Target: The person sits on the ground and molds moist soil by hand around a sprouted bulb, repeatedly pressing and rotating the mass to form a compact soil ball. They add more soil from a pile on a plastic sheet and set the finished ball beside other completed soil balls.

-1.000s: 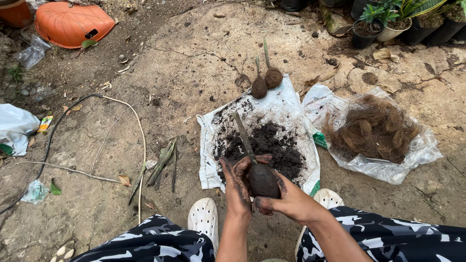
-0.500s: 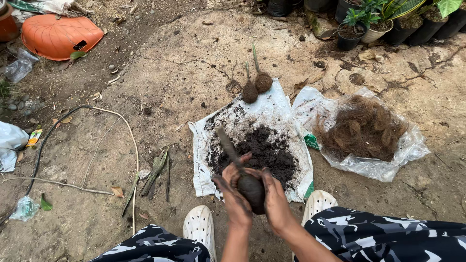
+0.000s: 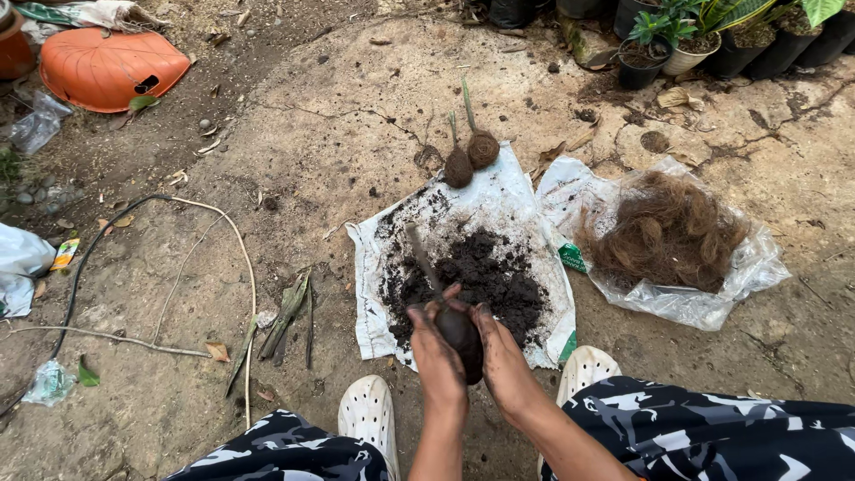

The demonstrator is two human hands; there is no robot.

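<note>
Our left hand (image 3: 438, 352) and right hand (image 3: 504, 361) are cupped together around a dark soil ball (image 3: 460, 333) with a stem, just over the near edge of the white sack (image 3: 517, 200). Squeezing unevenly, we could crumble it or snap the stem.

Dark brown soil ball (image 3: 460, 331); white sack (image 3: 499, 209); orange pot (image 3: 111, 67); black-grey camouflage trousers (image 3: 704, 436).

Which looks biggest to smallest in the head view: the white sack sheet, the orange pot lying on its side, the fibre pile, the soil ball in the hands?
1. White sack sheet
2. Fibre pile
3. Orange pot, close to the fibre pile and farther away, so unsure
4. Soil ball, smallest though nearest, cupped by left hand and right hand
</note>
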